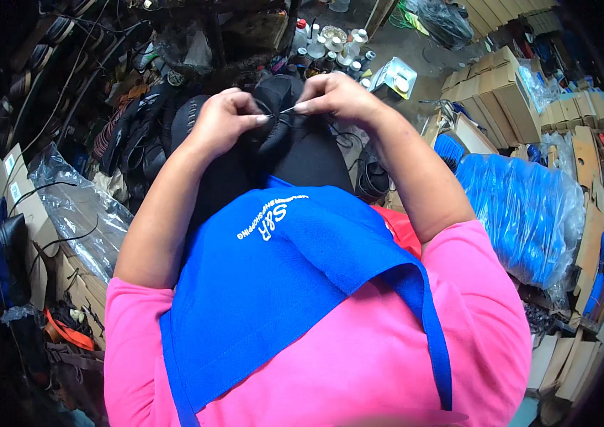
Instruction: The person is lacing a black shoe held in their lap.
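Observation:
A black shoe (273, 140) with pale stitching along its edge rests at my lap, between my dark-clad legs. Over it, my left hand (229, 119) is closed in a pinch, thumb and forefinger pressed together at a thin strand. Opposite, my right hand (335, 98) pinches a thin lace-like strand (287, 110), part of which looks pale, just above the shoe's opening. The strand runs between the two sets of fingertips. Whether its pale part is a lace tip or a needle is too small to tell. A blue apron (245, 285) covers my front.
Several black shoes (120, 139) are piled at the left, near clear plastic sheeting (78, 206). Bottles (334, 44) stand ahead, beside a white container (396, 77). Cardboard boxes (494, 92) and a plastic-wrapped blue bundle (519, 213) lie at the right.

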A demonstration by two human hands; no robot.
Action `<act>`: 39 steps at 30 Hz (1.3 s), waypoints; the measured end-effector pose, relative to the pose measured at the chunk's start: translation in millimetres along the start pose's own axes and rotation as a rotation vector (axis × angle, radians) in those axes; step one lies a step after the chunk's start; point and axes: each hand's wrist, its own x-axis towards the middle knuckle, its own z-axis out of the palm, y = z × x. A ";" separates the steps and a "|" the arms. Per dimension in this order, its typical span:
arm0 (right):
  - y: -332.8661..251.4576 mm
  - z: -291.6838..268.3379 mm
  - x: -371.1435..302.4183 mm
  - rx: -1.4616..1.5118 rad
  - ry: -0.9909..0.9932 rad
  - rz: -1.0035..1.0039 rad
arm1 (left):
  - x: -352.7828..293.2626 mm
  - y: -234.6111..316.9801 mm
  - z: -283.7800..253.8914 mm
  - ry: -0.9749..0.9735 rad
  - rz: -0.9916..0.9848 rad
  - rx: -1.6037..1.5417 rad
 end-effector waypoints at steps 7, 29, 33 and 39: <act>11.3 6.9 -18.9 0.141 -0.021 -0.035 | -13.2 25.3 1.2 -0.021 -0.051 0.038; 3.6 5.3 -50.8 -0.416 0.018 -0.013 | 0.1 35.6 -1.4 -0.198 0.046 0.314; 6.0 -8.1 -56.1 0.095 0.037 -0.035 | -1.8 35.3 -1.2 -0.194 0.072 0.307; 12.8 -41.5 -23.2 -0.327 0.225 -0.022 | 4.6 34.6 -0.3 -0.227 0.139 0.359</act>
